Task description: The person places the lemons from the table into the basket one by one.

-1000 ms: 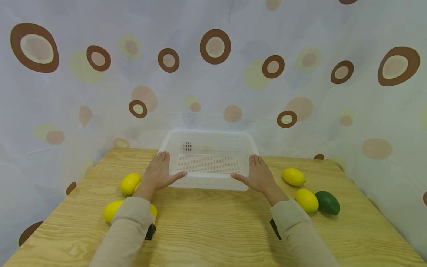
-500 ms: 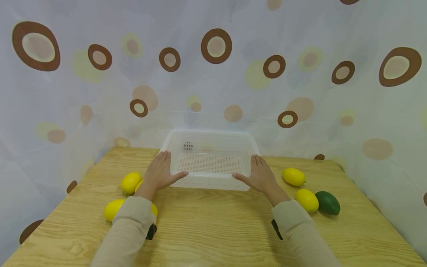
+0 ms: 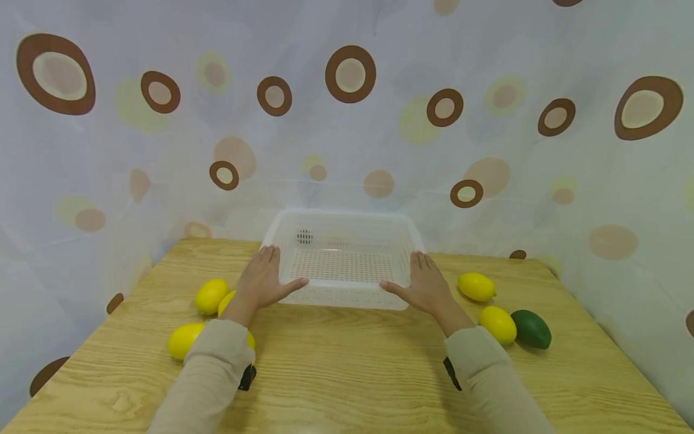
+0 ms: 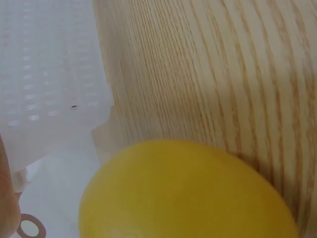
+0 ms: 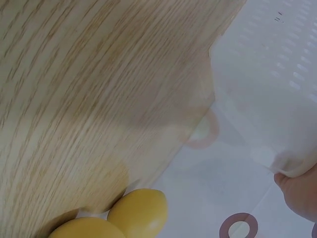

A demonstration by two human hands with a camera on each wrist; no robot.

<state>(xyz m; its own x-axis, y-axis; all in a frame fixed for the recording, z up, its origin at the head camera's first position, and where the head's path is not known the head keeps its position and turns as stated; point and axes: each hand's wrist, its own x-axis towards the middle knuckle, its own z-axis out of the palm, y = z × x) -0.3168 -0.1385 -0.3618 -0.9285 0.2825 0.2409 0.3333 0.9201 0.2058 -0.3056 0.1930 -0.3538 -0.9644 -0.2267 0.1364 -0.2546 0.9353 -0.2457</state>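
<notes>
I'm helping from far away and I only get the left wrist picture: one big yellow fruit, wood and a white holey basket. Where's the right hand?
Observer: In the head view, the right hand is on the right end of the basket.
Operator: Ooh! Is my yellow fruit the only one on the left?
Observer: No, at least three yellow fruits show around the left sleeve.
Operator: So is every fruit yellow?
Observer: No, one dark green fruit lies over on the right, beside a yellow one.
</notes>
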